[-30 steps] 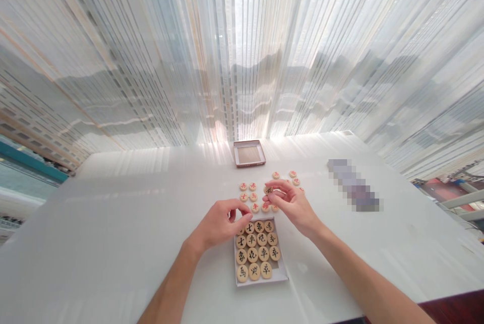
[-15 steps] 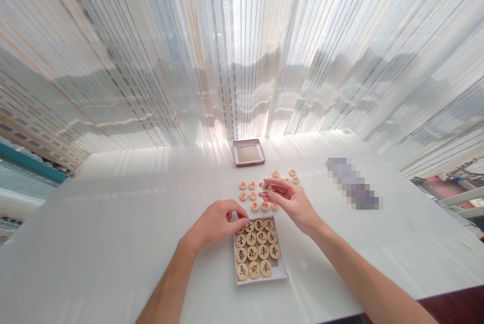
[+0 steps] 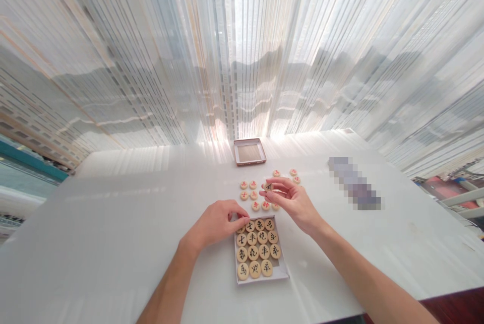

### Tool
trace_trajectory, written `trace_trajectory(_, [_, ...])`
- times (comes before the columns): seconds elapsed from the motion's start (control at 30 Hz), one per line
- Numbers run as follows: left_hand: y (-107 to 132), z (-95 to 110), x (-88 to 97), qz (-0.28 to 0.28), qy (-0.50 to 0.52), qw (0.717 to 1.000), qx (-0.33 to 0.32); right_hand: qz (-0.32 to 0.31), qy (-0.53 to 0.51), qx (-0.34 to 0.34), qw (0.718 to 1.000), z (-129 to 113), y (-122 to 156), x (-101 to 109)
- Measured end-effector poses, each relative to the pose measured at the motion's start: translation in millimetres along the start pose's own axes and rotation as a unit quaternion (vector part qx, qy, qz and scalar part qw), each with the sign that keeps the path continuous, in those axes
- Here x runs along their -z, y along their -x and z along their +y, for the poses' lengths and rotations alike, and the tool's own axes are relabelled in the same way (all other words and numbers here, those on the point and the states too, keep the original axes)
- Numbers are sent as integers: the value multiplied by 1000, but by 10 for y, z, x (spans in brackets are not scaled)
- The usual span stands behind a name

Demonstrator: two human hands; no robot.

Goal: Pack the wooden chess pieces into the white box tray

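A round wooden xiangqi piece [image 3: 268, 187] with a black character is held by its edge between the thumb and fingers of my right hand [image 3: 289, 198]. This hand hovers over red-marked xiangqi pieces [image 3: 255, 205] on the table and hides a few of them. At the far left corner of a shallow white box [image 3: 281, 274], my left hand [image 3: 219, 220] pinches the rim, its thumb and forefinger together. Rows of black-marked xiangqi pieces [image 3: 252, 238] lie face up in the box. The near right corner of the box shows bare bottom. My left fingertips partly cover the corner piece.
A shallow brown-edged box part [image 3: 249, 152] lies at the back of the white table [image 3: 124, 233]. A blurred-out object [image 3: 355, 183] is on the right. Striped sheer curtains [image 3: 234, 52] hang behind the table.
Almost nothing differs. The whole view has shifted slightly; both hands keep their places, and the right still holds the black-marked piece.
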State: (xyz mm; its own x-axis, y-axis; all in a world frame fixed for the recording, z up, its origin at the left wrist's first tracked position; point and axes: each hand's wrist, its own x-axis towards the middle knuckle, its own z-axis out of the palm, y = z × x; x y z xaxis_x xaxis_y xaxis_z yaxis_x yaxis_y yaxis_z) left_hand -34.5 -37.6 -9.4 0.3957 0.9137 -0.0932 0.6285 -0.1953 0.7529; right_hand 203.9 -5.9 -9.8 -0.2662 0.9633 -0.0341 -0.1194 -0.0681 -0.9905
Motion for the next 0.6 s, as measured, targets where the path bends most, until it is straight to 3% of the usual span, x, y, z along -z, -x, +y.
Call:
trace_trajectory(0.37, [13, 4, 8, -5, -9, 1000, 5, -5, 45, -11, 999, -36, 11, 0])
trace_trajectory(0.6, [7, 3, 0, -6, -14, 1000, 2, -21, 18, 1, 1000, -7, 5, 10])
